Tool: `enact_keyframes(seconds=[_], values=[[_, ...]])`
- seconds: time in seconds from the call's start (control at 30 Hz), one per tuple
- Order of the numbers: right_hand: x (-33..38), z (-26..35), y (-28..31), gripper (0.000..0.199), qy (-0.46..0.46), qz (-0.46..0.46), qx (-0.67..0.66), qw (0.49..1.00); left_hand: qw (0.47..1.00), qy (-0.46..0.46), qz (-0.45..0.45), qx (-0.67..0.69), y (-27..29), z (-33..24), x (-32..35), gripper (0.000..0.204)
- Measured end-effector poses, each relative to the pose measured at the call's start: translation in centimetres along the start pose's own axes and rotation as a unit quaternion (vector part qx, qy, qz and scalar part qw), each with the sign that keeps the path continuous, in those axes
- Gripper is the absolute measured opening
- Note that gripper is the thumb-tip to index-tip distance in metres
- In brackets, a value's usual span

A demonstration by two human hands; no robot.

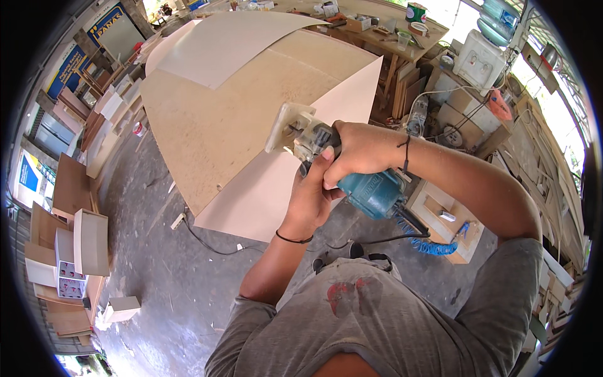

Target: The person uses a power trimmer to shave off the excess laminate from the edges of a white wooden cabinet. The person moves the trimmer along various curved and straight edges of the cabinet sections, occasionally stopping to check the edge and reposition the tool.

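Observation:
A teal trim router (370, 193) is held up in front of me, tilted, with its pale square base plate (290, 129) facing up and to the left. My right hand (367, 151) is wrapped round the router's body near the base. My left hand (311, 195) grips the same router from the near side, its thumb pressed by the base clamp. The black cord leaves the back end of the tool. Beyond it lies a large tan board (251, 113), with a pale pinkish sheet (270, 201) showing along its near right edge.
Another white sheet (220, 56) overlaps the far part of the board. A small wooden stand (465, 248) with a coiled blue hose (433, 247) is at my right. Cluttered workbench (377, 38) and water dispenser (480, 60) stand at far right. Cord (210, 246) crosses the floor; cabinets (91, 242) line the left.

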State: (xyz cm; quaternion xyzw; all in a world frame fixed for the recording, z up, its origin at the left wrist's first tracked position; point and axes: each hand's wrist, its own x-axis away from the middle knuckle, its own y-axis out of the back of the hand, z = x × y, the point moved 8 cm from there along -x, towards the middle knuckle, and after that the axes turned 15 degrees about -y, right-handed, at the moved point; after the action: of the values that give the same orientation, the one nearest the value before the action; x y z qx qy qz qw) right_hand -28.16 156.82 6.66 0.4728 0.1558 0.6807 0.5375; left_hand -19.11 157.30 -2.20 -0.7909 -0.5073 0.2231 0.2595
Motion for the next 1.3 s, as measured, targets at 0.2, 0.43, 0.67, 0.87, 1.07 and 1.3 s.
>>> enact_keyframes(seconds=[0.2,0.43,0.67,0.87,1.07,1.3], values=[[0.2,0.2,-1.1,0.092,0.002,-0.024,0.025,0.999,0.998,-0.012,0.035,-0.051,1.7,0.3,0.8,0.055],[0.1,-0.2,-0.6,0.093,-0.006,-0.041,0.016,0.999,0.999,-0.013,0.037,0.007,0.8,0.6,-0.1,0.052],[-0.4,-1.1,0.6,0.092,-0.015,-0.050,0.021,0.998,0.999,0.006,0.051,0.008,0.1,1.5,-1.4,0.052],[-0.5,-1.2,1.0,0.090,-0.015,-0.038,0.005,0.999,0.998,0.005,0.058,0.005,-0.2,1.6,-1.8,0.053],[-1.1,-1.8,1.1,0.085,-0.016,-0.052,0.022,0.998,0.979,-0.023,0.117,-0.168,2.6,-1.1,0.0,0.041],[-1.2,-2.0,1.4,0.081,-0.025,-0.048,0.033,0.998,0.421,-0.451,0.148,-0.773,-2.1,-14.4,1.5,0.058]])
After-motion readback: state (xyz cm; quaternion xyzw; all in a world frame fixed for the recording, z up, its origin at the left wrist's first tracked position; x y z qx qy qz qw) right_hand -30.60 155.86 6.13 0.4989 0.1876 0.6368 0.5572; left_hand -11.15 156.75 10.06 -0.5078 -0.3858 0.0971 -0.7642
